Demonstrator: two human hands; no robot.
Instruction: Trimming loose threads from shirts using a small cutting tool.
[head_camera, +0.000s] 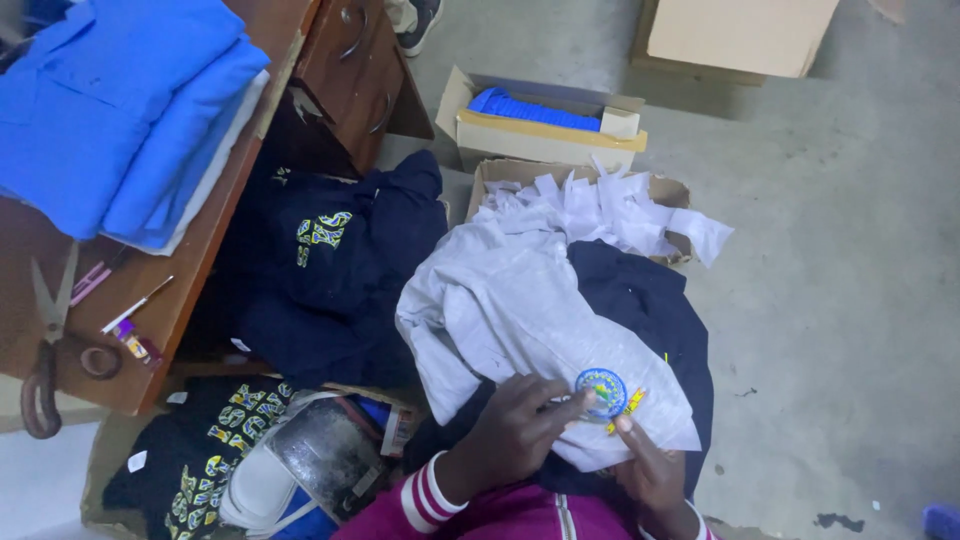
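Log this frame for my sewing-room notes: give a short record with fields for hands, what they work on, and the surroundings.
left hand: left hand presses the round blue embroidered badge
right hand: right hand grips the edge of the pale grey garment beneath the badge
desk: brown wooden desk bearing steel scissors and folded blue cloth
floor: cardboard box of white paper scraps

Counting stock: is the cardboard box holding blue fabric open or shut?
Open: the cardboard box has its flaps raised, and the blue fabric inside shows from above.
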